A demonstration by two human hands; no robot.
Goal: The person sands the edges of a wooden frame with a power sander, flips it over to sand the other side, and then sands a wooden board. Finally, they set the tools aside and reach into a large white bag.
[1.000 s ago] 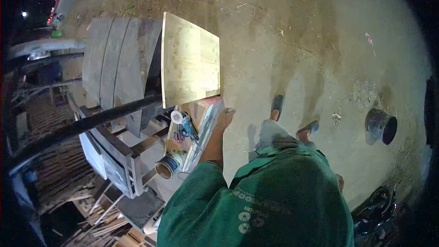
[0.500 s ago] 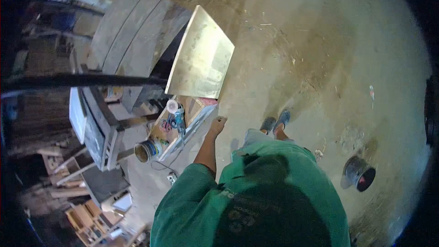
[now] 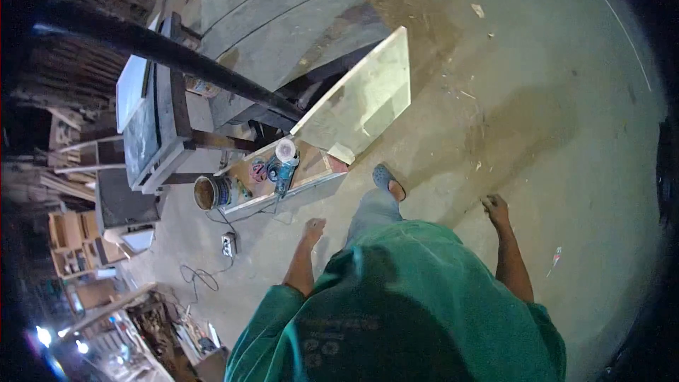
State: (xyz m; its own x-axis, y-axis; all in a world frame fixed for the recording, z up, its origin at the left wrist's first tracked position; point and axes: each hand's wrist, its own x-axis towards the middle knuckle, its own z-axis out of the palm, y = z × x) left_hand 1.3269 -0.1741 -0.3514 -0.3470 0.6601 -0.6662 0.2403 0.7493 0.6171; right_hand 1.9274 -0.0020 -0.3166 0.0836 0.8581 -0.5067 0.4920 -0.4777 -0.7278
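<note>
My left hand (image 3: 315, 227) hangs over the concrete floor, its fingers loosely curled, near a low wooden box. On that box (image 3: 311, 182) lie a blue angle grinder (image 3: 284, 178) with a round pale disc and a pink coil (image 3: 258, 170). A pale panel (image 3: 364, 99) stands tilted at the box's far end. To the right, my right hand (image 3: 496, 206) is held out over bare floor, fingers bent and apart. It touches nothing visible. Whether anything is inside the left fingers is too small to tell.
A bucket (image 3: 207, 192) stands at the box's near left end. A dark pole (image 3: 191, 64) crosses the upper left before a table (image 3: 164, 127). A power strip (image 3: 228, 244) with a cord lies on the floor. Wooden pieces (image 3: 71, 237) are stacked at far left.
The view has turned and moved. My right hand has come into sight at the right. One foot is visible instead of two, and the black bucket at the right has left the view.
</note>
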